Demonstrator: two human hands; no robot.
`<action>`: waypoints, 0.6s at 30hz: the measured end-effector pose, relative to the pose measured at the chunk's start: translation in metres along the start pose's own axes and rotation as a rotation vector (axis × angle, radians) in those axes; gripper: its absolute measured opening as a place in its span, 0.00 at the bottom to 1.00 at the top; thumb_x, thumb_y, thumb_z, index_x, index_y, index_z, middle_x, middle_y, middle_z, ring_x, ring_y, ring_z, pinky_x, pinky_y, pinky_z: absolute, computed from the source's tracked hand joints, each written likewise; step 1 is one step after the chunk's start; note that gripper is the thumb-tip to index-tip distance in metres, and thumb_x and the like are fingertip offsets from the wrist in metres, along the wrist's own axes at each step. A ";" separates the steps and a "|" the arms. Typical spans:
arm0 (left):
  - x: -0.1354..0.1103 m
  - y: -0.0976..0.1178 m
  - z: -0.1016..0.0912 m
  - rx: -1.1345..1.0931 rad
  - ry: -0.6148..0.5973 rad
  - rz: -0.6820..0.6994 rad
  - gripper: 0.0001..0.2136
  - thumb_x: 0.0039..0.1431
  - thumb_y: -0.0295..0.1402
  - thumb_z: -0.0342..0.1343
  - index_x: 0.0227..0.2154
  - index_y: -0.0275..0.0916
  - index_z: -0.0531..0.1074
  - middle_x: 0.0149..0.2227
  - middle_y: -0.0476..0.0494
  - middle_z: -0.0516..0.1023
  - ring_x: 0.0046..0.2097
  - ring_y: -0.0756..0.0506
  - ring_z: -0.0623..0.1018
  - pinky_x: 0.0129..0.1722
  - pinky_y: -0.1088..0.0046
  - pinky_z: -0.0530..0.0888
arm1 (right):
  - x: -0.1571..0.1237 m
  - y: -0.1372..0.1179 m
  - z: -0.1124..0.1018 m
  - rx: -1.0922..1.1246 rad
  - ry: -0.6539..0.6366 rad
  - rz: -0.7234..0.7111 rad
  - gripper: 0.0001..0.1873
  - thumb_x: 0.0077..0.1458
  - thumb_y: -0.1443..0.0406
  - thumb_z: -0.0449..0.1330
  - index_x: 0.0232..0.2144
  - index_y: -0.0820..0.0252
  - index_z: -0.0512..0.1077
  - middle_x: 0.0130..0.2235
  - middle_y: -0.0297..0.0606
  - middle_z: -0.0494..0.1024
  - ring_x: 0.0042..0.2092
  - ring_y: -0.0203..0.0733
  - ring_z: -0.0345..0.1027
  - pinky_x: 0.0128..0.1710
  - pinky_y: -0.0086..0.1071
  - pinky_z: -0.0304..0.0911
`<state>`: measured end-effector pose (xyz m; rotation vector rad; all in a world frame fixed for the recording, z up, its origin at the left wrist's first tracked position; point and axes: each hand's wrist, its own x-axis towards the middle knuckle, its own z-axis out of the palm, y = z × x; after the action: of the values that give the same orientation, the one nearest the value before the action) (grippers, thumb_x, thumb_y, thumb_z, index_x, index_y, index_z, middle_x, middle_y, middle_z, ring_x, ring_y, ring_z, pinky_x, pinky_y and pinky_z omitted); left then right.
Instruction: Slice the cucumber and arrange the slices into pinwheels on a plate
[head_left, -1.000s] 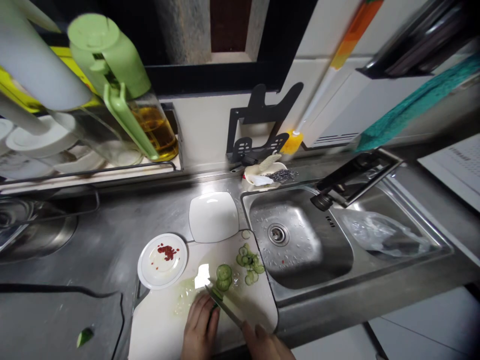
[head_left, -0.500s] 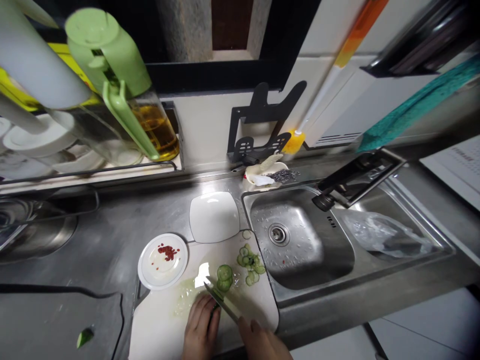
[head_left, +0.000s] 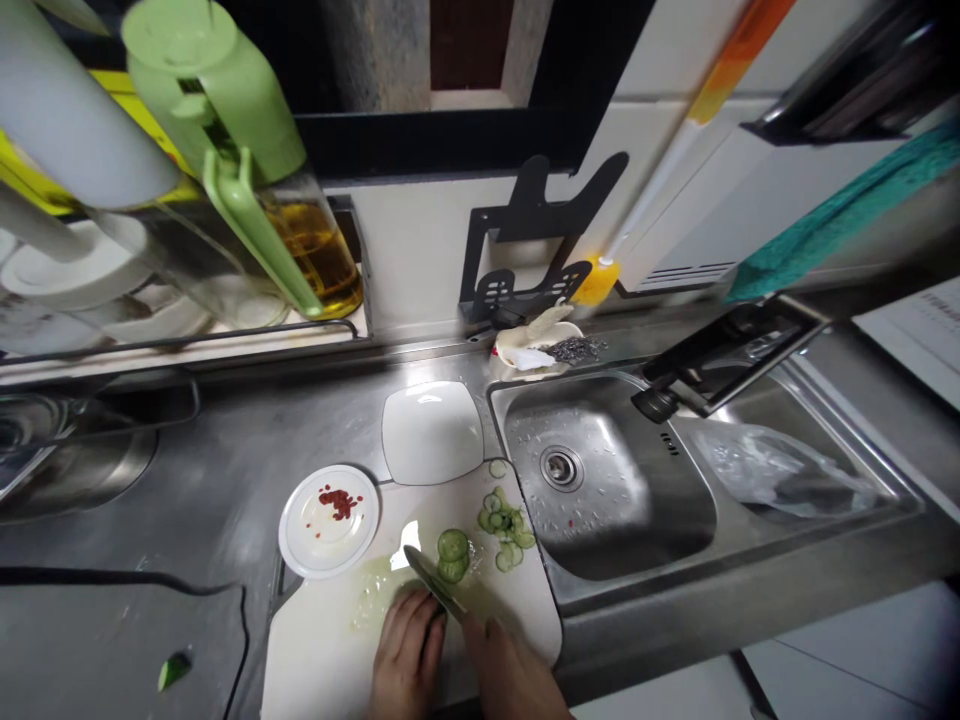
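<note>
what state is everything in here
knife, gripped in right hand, blade over board
left hand, palm down on board beside the blade
slices, cut, lying loose on board
round plate, holds red bits
sink, wet with drops
oil bottle, partly full

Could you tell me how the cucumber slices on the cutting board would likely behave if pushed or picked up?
The cucumber slices look thin and lie flat, so they would probably slide, not roll. The cutting board glistens wet near them, so they may cling and feel slippery. So thin, they likely weigh little.
</note>
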<state>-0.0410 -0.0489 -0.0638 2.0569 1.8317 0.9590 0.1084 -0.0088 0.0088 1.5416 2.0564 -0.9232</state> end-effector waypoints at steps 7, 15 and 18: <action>0.000 0.003 0.000 -0.023 0.002 -0.031 0.10 0.63 0.32 0.50 0.42 0.41 0.75 0.42 0.44 0.80 0.47 0.46 0.78 0.47 0.69 0.77 | -0.001 -0.005 -0.014 -0.038 -0.021 -0.003 0.27 0.52 0.81 0.43 0.48 0.60 0.70 0.40 0.44 0.79 0.40 0.46 0.75 0.34 0.31 0.64; -0.002 0.003 -0.002 -0.032 -0.030 -0.057 0.10 0.63 0.32 0.50 0.44 0.40 0.74 0.44 0.42 0.79 0.47 0.45 0.78 0.48 0.67 0.77 | -0.022 0.009 -0.019 -0.067 -0.043 -0.001 0.29 0.50 0.82 0.44 0.51 0.58 0.67 0.41 0.43 0.78 0.38 0.45 0.76 0.28 0.28 0.62; -0.003 0.002 -0.002 -0.030 -0.025 -0.056 0.10 0.62 0.32 0.51 0.43 0.40 0.73 0.43 0.43 0.79 0.47 0.45 0.78 0.48 0.67 0.76 | -0.036 0.016 -0.017 -0.081 0.033 -0.027 0.26 0.50 0.80 0.46 0.47 0.57 0.68 0.37 0.41 0.79 0.35 0.45 0.76 0.25 0.27 0.60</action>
<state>-0.0401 -0.0524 -0.0619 1.9799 1.8410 0.9367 0.1354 -0.0191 0.0405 1.5003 2.1148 -0.8193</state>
